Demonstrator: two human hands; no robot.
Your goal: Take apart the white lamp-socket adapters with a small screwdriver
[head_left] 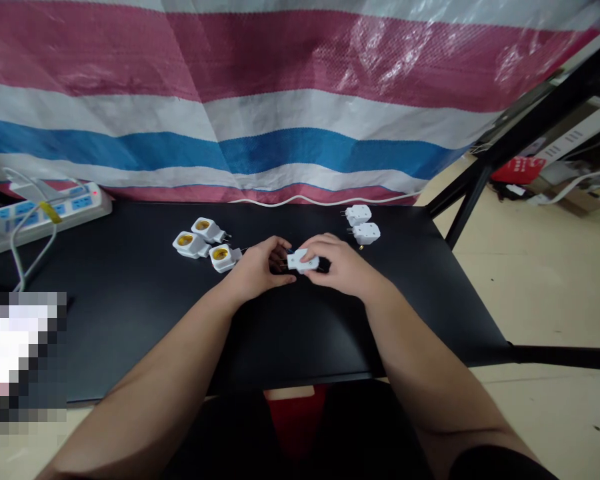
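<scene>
Above the middle of the black table, my right hand (337,263) grips a white plug-in lamp holder (295,260) between thumb and fingers. Its thin metal prongs point left, toward my other hand. My left hand (260,267) is beside those prongs, fingers curled and thumb apart, with no object visible in its grasp. Just left of it lie several similar lamp holders (221,257), their round yellowish sockets facing up. Two more white lamp holders (366,233) rest to the right with their backs up and prongs leftward. A tiny brass-coloured piece (361,247) sits by them.
A white power strip (87,205) with blue outlets and cables stands at the back left. A pixelated bright device (15,353) lies at the near left. Behind the black table (130,333) hangs a striped plastic sheet (280,150). A black metal frame (473,193) rises at right.
</scene>
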